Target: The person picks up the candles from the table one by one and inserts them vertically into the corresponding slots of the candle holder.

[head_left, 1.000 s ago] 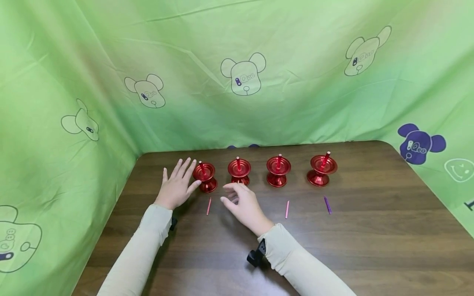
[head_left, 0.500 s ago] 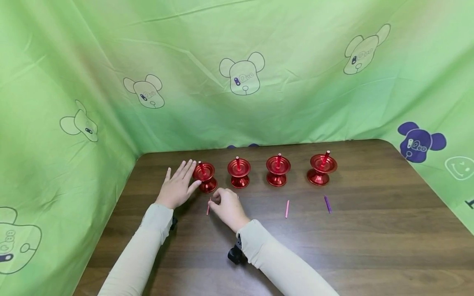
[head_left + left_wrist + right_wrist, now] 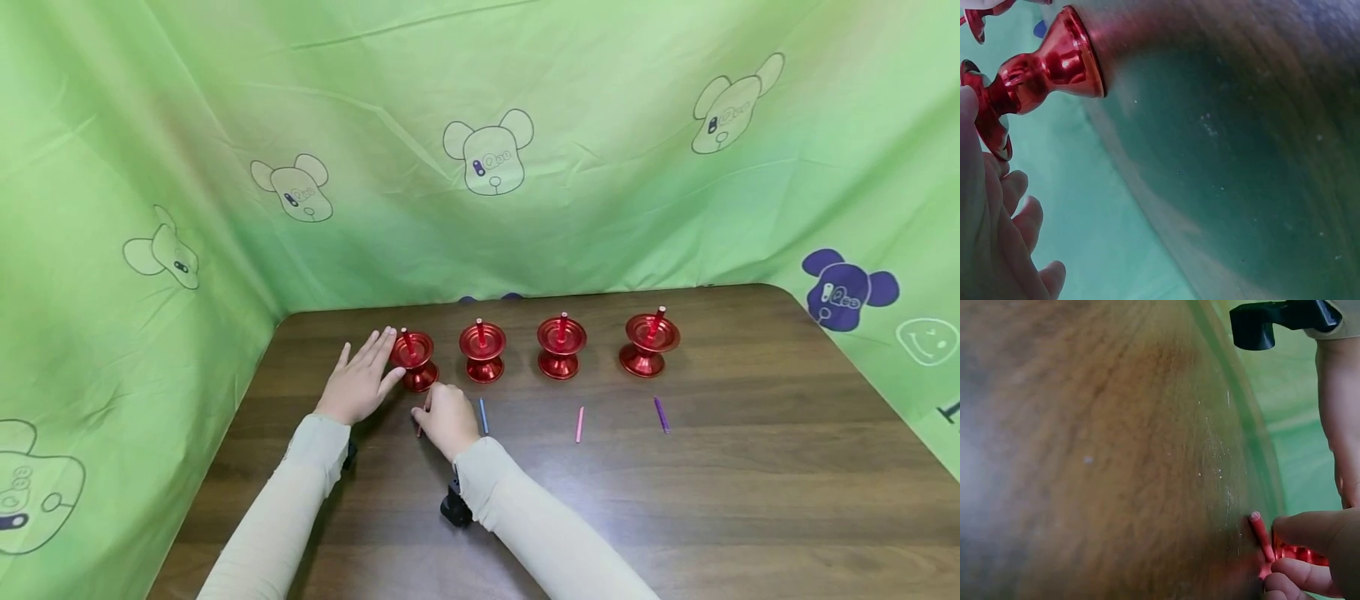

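Observation:
Four-fingered and flat, my left hand (image 3: 356, 385) rests against the leftmost red metal candle holder (image 3: 420, 375), its straight fingers beside the dish and its thumb at the near side. The left wrist view shows the thumb (image 3: 966, 106) against the dish rim. With curled thumb and forefinger, my right hand (image 3: 448, 419) pinches the upper end of a slim red candle (image 3: 1261, 536), which lies on the table in front of that holder. The fingers hide part of the candle. A blue candle (image 3: 483, 415) lies just right of this hand.
More red candle holders, (image 3: 485, 367) the nearest, stand in a row along the back, each with an upright red stick. A pink candle (image 3: 579, 425) and a purple candle (image 3: 662, 415) lie before them. Green printed cloth (image 3: 585, 233) hangs behind the wooden table (image 3: 675, 517).
My right hand has moved left from over the blue candle to the red one, uncovering the blue candle. Its fingers have closed in. The left hand has stayed almost still by its holder.

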Available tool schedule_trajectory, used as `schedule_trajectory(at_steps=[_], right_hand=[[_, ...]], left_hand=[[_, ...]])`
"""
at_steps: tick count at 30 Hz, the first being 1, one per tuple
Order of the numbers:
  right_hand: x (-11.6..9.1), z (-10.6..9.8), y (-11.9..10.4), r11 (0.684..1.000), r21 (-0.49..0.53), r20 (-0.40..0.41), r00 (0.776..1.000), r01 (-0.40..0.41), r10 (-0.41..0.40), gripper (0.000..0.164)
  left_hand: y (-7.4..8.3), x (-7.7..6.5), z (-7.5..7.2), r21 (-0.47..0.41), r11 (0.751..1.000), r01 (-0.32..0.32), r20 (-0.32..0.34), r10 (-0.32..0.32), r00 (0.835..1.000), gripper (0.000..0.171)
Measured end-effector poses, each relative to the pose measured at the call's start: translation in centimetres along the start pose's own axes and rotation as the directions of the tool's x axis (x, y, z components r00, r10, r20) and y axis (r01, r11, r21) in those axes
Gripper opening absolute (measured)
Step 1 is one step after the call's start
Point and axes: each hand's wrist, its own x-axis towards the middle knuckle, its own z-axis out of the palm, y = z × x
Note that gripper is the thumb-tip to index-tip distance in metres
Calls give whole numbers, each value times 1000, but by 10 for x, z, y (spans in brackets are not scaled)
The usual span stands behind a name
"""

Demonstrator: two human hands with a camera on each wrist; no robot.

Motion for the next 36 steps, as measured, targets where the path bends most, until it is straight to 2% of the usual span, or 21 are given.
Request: schedule_trajectory(at_steps=[5,10,18,27,36], right_hand=[[4,0,-2,998,-58,41,998,-36,38,38],[7,-4,-5,998,-46,85,995,-52,56,41],[12,-7,-6,995,-66,102,992,-70,77,42],[12,-8,-9,994,-40,147,984,-98,103,43],[10,-8,-8,994,-72,125,988,-84,93,45]], left_hand=[[0,1,0,2,1000,-13,4,13,1000,72],[1,1,-3,-4,1000,-11,9,11,1000,72],[0,1,-4,-10,1000,-13,19,14,1000,72],[0,2,-3,-10,1000,-11,19,11,1000,72],[2,4,-4,-5,1000,-10,28,10,1000,73]])
